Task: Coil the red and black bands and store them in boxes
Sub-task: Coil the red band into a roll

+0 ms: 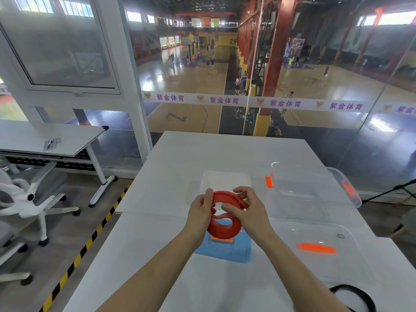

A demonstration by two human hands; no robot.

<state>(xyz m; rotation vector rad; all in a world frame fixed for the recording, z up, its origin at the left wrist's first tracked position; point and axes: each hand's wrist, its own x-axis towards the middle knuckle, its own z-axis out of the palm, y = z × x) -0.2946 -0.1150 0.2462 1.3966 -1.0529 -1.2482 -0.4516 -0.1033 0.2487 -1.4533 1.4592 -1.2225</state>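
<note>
Nearest, two bare forearms (155, 278) above the white tabletop (135, 239). Left hand (199, 211), fingers (209, 195) curled round the red band (221, 227): flat, loosely looped, held above the tabletop. Right hand (246, 211) pinching the outer turns. Best to square the loops, keep both grips tight against spring-back, then lower into the clear box (304, 183). Black band (363, 294) lying far right, not yet coiled.

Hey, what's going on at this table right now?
A person is coiling the red band with both hands above the white table: the left hand grips one side of the coil, the right hand pinches the other. It is not in a box yet. A clear box with orange latches stands open to the right, a clear lid lying nearer. The black band lies at the table's near right edge, untouched.
</note>
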